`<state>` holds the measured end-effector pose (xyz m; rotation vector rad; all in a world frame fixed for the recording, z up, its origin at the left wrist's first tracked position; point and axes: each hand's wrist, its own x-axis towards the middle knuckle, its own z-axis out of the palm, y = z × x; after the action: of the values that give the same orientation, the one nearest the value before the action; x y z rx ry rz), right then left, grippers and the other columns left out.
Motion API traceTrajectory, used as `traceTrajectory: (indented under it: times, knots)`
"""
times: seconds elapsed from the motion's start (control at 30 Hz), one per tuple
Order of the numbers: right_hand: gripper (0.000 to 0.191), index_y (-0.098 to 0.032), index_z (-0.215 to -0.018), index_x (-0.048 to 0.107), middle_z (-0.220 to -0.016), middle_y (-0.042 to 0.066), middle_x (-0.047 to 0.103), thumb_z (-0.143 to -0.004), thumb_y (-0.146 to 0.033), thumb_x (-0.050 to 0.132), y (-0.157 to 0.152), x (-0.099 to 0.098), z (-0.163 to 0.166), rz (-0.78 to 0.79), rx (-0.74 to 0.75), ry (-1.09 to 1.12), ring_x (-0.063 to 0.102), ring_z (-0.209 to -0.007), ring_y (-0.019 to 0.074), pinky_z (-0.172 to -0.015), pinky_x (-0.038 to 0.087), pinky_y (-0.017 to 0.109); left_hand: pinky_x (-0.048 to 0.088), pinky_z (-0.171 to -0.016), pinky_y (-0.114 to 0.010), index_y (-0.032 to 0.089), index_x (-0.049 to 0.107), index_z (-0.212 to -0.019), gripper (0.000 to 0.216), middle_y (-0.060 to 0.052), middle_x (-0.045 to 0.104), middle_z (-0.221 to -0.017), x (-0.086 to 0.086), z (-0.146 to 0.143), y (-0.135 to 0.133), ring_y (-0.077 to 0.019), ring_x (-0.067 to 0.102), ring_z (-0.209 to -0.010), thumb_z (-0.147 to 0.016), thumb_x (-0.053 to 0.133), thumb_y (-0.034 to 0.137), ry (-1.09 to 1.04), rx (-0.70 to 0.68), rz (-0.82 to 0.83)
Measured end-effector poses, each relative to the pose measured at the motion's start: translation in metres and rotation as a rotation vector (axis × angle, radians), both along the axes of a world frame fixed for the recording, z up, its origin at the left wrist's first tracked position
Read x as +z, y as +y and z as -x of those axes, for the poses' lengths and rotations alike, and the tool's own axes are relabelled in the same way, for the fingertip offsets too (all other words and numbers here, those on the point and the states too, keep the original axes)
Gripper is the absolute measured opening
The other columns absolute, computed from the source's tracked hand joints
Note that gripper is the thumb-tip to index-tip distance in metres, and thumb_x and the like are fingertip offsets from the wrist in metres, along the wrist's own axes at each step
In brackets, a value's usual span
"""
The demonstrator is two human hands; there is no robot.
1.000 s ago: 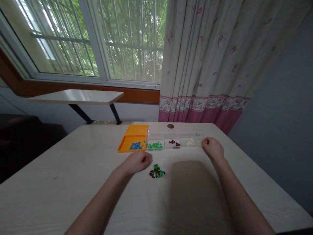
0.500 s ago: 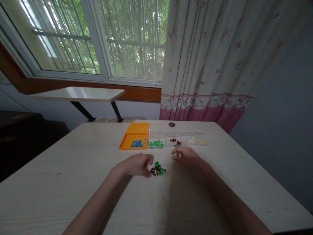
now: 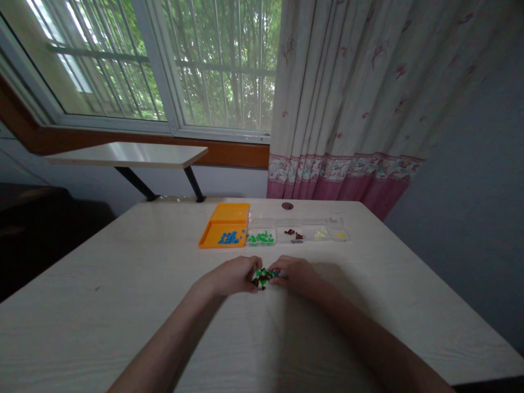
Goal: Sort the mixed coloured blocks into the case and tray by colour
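A small pile of mixed beads (image 3: 261,275), green, dark brown and blue, lies on the pale wooden table (image 3: 123,284). My left hand (image 3: 230,275) rests at the pile's left edge with fingers curled in. My right hand (image 3: 295,273) is at its right edge, fingertips pinched at the beads; what they hold is too small to see. Behind them stands an orange box (image 3: 224,230) with blue beads, then a row of clear trays holding green beads (image 3: 260,238), brown beads (image 3: 293,234) and pale yellow beads (image 3: 329,235).
A dark round hole (image 3: 287,206) sits in the table near its far edge. Beyond are a folding shelf (image 3: 126,155) under the window and a pink-hemmed curtain (image 3: 339,174). The table's right edge runs diagonally past my right forearm.
My right hand has come back from the yellow tray at the far right to the bead pile. My left hand shifted slightly right onto the pile's edge. The camera tilted a little.
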<state>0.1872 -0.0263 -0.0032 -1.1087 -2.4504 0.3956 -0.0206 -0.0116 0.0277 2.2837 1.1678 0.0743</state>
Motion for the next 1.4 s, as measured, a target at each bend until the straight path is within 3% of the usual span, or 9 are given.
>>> traceTrajectory:
  times: [0.27,0.53,0.87,1.13,1.27,1.4]
  knots:
    - [0.035,-0.021,-0.098,0.062,-0.087,0.003,0.062,-0.071,-0.043,0.062,0.010,-0.001,-0.015,0.037,-0.007,-0.033,0.059,-0.075,0.0141,-0.069,0.042,0.022,0.030,-0.052,-0.019,0.016,0.055,-0.083,0.024,0.002,0.058,-0.068,-0.004,-0.007,0.001,-0.0122,0.050,-0.061,-0.064,0.062,0.028,-0.096,-0.035,-0.004]
    - [0.016,-0.023,-0.091,0.064,-0.083,0.001,0.061,-0.076,-0.027,0.058,0.010,0.003,-0.017,0.044,0.044,-0.037,0.056,-0.073,0.0117,-0.066,0.040,0.020,0.031,-0.052,-0.018,0.015,0.060,-0.076,0.013,0.001,0.055,-0.064,-0.012,-0.014,0.003,-0.0102,0.048,-0.058,-0.066,0.052,0.015,-0.151,-0.028,-0.097]
    - [0.022,-0.023,-0.095,0.064,-0.087,0.002,0.061,-0.077,-0.016,0.053,0.009,0.005,-0.019,0.059,0.104,0.012,0.056,-0.081,0.0119,-0.074,0.041,0.020,0.036,-0.058,-0.019,0.016,0.063,-0.080,0.018,0.000,0.055,-0.067,-0.015,-0.018,0.002,-0.0113,0.050,-0.064,-0.066,0.052,0.012,-0.213,-0.081,-0.215]
    - [0.025,-0.020,-0.098,0.062,-0.091,0.003,0.063,-0.074,-0.015,0.054,0.013,0.000,-0.021,0.066,0.104,0.082,0.057,-0.082,0.0134,-0.077,0.042,0.023,0.041,-0.077,-0.026,0.018,0.055,-0.101,0.038,-0.007,0.050,-0.100,-0.016,-0.011,0.002,-0.0179,0.052,-0.089,-0.065,0.061,0.024,-0.153,0.022,-0.273]
    - [0.023,-0.018,-0.095,0.063,-0.088,0.004,0.062,-0.073,-0.022,0.059,0.014,0.002,-0.024,0.070,0.089,0.062,0.056,-0.081,0.0145,-0.076,0.042,0.024,0.041,-0.074,-0.026,0.017,0.055,-0.097,0.036,-0.007,0.053,-0.095,-0.018,-0.008,0.005,-0.0188,0.053,-0.086,-0.065,0.061,0.032,-0.072,0.054,-0.263]
    - [0.014,-0.019,-0.085,0.065,-0.079,0.002,0.061,-0.072,-0.022,0.059,0.015,0.003,-0.023,0.084,0.064,0.026,0.055,-0.071,0.0127,-0.068,0.041,0.022,0.040,-0.069,-0.023,0.016,0.058,-0.090,0.027,-0.005,0.056,-0.085,-0.016,-0.011,0.004,-0.0167,0.052,-0.080,-0.064,0.060,0.023,-0.098,-0.015,-0.271]
